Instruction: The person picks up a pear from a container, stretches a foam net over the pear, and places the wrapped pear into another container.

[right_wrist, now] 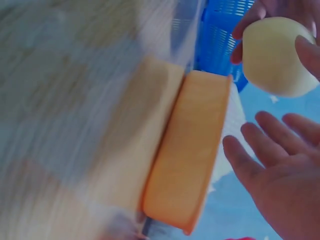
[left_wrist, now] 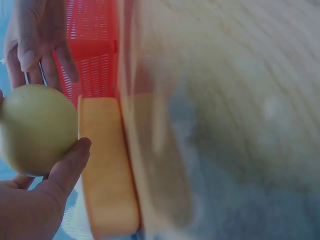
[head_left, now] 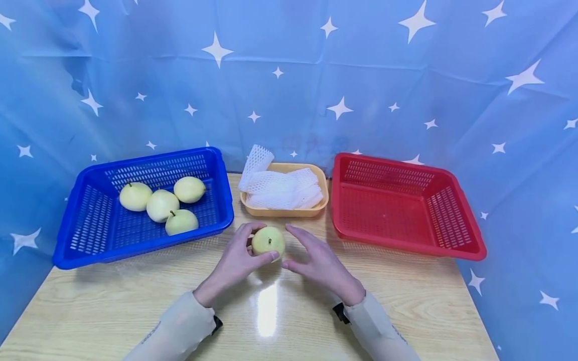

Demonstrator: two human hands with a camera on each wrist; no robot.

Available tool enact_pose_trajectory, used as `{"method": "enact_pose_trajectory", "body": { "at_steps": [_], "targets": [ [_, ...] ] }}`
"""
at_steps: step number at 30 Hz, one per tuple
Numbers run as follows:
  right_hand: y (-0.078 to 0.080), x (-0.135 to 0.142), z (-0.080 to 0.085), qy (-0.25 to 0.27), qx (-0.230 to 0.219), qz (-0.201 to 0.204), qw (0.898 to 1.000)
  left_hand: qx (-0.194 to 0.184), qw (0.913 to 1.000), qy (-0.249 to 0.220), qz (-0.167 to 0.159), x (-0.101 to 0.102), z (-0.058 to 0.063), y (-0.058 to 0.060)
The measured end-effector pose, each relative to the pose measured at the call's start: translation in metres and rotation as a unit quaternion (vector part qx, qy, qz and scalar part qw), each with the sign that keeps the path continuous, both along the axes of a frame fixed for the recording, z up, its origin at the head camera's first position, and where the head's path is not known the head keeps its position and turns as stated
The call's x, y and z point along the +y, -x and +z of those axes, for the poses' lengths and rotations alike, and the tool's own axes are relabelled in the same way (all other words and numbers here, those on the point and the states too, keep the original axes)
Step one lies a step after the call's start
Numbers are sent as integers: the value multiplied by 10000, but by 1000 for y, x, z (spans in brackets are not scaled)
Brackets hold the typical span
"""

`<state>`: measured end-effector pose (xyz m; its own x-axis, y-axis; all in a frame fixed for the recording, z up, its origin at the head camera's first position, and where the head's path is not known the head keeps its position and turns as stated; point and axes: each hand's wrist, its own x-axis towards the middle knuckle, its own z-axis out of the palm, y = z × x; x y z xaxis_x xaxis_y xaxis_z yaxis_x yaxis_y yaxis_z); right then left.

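Pear (head_left: 269,239), pale yellow-green with its short dark stem uppermost, is held above the middle of the desk (head_left: 420,311). Nearest come two light-coloured sleeves (head_left: 180,323), reaching in from the bottom edge, each with a small dark piece (head_left: 218,325) at the wrist. Between them a bright reflection (head_left: 267,310) lies on the wood-grained surface. Beyond the sleeves, the left hand (head_left: 237,255) has its grip curled round the fruit from the left, thumb on the near side and fingers on the far side. The right hand (head_left: 320,263) faces it with its grip spread, thumb and fingers apart, just beside the fruit; the right wrist view shows a gap between the two.

Farther off, a blue basket (head_left: 223,188) stands on the left with four more pears (head_left: 162,205) on its floor, and a red basket (head_left: 384,210) stands on the right. Between them, a small yellow-orange tray (head_left: 283,212) carries a pile of white foam nets (head_left: 284,190); one of these tilts up at the tray's left back corner. Farthest away hangs a creased blue cloth (head_left: 289,30) printed with white four-pointed stars.
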<state>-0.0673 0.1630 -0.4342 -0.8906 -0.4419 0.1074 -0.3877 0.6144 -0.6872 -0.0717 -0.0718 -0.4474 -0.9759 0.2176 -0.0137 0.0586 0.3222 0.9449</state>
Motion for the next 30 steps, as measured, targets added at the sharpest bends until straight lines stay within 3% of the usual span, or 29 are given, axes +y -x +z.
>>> {"method": "enact_pose_trajectory", "body": {
  "at_steps": [11, 19, 24, 30],
  "targets": [
    [4, 0, -17, 98, -180, 258, 9995, -118, 9989, 190, -423, 11, -16, 5],
    [3, 2, -21, -153, -427, 53, 9990, -13, 9961, 563, -678, 15, -24, 9],
    [5, 3, -22, -449, -280, 31, 9986, 123, 9943, 766, -730, 17, -26, 13],
    [7, 4, -23, -533, -160, 89, 9984, 32, 9921, 830, -944, 17, -27, 17]
  ]
}}
